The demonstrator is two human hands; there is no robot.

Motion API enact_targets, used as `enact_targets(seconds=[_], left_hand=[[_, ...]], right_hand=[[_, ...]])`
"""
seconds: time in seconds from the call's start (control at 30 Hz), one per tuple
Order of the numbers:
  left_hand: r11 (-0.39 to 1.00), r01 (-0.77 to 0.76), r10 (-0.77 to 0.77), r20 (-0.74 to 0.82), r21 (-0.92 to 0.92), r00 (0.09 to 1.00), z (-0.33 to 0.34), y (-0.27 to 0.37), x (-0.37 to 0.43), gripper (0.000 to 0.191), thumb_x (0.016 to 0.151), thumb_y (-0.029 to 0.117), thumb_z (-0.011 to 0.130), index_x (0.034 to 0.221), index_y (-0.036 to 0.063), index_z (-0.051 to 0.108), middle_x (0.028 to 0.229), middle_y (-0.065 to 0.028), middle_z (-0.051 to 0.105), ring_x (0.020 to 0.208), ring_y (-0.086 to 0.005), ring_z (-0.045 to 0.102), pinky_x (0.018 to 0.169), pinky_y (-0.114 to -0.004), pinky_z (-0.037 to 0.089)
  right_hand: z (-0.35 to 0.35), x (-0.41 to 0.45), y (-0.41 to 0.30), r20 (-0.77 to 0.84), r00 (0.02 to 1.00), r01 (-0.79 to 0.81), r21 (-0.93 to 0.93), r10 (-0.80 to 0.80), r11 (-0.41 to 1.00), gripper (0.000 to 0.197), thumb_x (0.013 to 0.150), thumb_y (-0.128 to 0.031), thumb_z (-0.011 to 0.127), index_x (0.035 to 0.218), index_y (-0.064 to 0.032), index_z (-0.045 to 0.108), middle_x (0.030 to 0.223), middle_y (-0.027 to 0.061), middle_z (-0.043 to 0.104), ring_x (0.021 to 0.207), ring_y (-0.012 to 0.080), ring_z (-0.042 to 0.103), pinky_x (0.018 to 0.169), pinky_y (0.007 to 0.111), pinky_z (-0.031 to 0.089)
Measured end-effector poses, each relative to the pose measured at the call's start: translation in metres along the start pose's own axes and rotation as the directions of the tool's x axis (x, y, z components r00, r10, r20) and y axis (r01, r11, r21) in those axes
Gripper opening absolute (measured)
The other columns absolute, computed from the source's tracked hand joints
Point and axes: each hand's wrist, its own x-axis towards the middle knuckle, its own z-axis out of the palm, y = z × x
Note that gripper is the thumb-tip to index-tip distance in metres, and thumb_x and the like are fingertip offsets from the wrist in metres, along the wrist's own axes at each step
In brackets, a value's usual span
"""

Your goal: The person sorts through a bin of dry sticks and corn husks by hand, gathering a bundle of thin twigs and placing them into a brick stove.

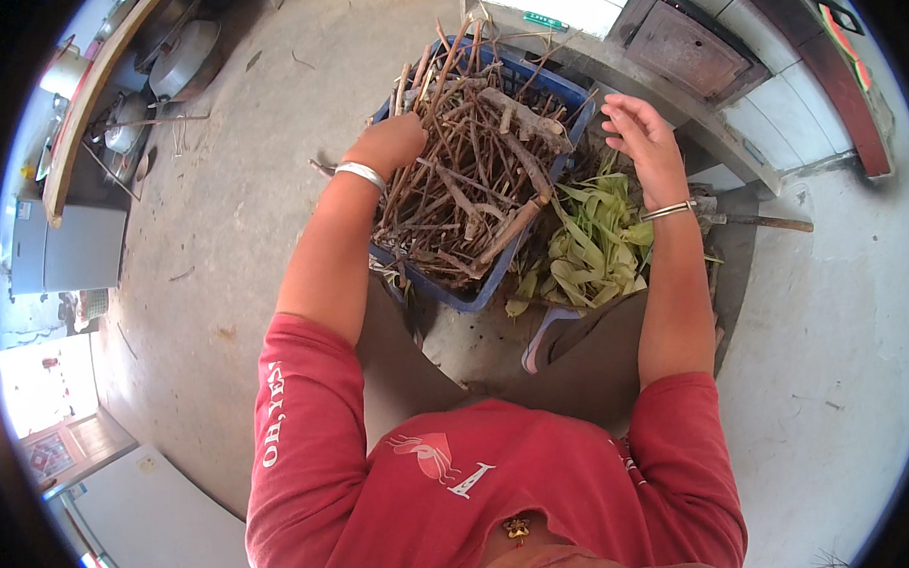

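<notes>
My left hand (393,146), with a wide silver bangle, is curled against upright twigs at the left side of a heap of dry sticks (457,156). Its fingertips are hidden, so I cannot see whether it grips one. The heap fills a blue plastic crate (470,302) on the floor before my knees and rises above its rim. A thick branch stub (527,116) lies on top at the right. My right hand (641,138) is raised right of the crate, fingers apart and holding nothing. Below it is a pile of pale green corn husks (600,249).
A tiled stove with a rusty metal door (690,47) stands ahead on the right. A wooden handle (768,222) sticks out past my right wrist. Pots (184,60) sit under a wooden-edged counter (91,94) at the left. A white appliance (155,512) stands at lower left.
</notes>
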Motion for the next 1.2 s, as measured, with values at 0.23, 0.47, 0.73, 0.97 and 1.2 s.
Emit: enact_targets(seconds=[0.23,0.47,0.73,0.97,1.2], left_hand=[[0.996,0.055,-0.062,0.089,0.074,0.994,0.032,-0.008,0.012,0.036,0.091,0.032,0.049,0.099,-0.001,0.063,0.102,-0.0234,0.064,0.096,-0.0391,0.061,0.084,-0.048,0.047],[0.989,0.063,-0.076,0.097,0.133,0.992,0.04,-0.007,0.018,0.035,0.09,0.03,0.049,0.103,0.0019,0.066,0.104,-0.0178,0.066,0.097,-0.0359,0.064,0.083,-0.046,0.049],[0.992,0.003,-0.012,0.067,0.126,0.998,0.036,0.001,0.011,0.036,0.09,0.034,0.053,0.099,0.0004,0.064,0.099,-0.0195,0.066,0.093,-0.0367,0.064,0.08,-0.047,0.049],[0.983,-0.036,0.03,0.033,0.178,0.999,0.017,0.015,-0.001,0.032,0.087,0.03,0.059,0.098,0.0009,0.066,0.097,-0.0175,0.068,0.091,-0.0348,0.065,0.077,-0.045,0.051],[0.981,-0.083,0.092,-0.045,0.177,0.995,-0.008,0.031,-0.014,0.031,0.087,0.033,0.055,0.098,0.0045,0.058,0.092,-0.0175,0.065,0.087,-0.0359,0.063,0.077,-0.046,0.049]], right_hand=[[0.009,-0.001,0.004,0.043,0.999,-0.011,-0.036,0.012,0.999,0.029,0.094,-0.025,0.057,0.115,-0.0057,0.059,0.105,0.0021,0.06,0.094,0.011,0.057,0.081,0.026,0.048],[0.009,-0.001,0.005,0.054,0.999,-0.006,-0.039,0.008,0.999,0.029,0.093,-0.024,0.058,0.114,-0.0053,0.059,0.104,0.0021,0.061,0.093,0.0116,0.058,0.08,0.027,0.049],[0.014,0.0,0.013,0.132,0.991,0.017,-0.144,0.003,0.99,0.03,0.094,-0.023,0.056,0.117,-0.0046,0.057,0.107,0.003,0.061,0.096,0.0114,0.058,0.082,0.027,0.048],[0.028,-0.007,0.03,0.354,0.935,0.191,-0.427,-0.031,0.884,0.034,0.088,-0.022,0.061,0.116,-0.0027,0.057,0.107,0.0121,0.062,0.094,0.02,0.061,0.084,0.032,0.048],[0.043,-0.013,0.026,0.426,0.895,0.218,-0.676,0.131,0.704,0.036,0.088,-0.02,0.061,0.121,-0.0058,0.053,0.109,0.0116,0.058,0.097,0.0209,0.06,0.085,0.032,0.047]])
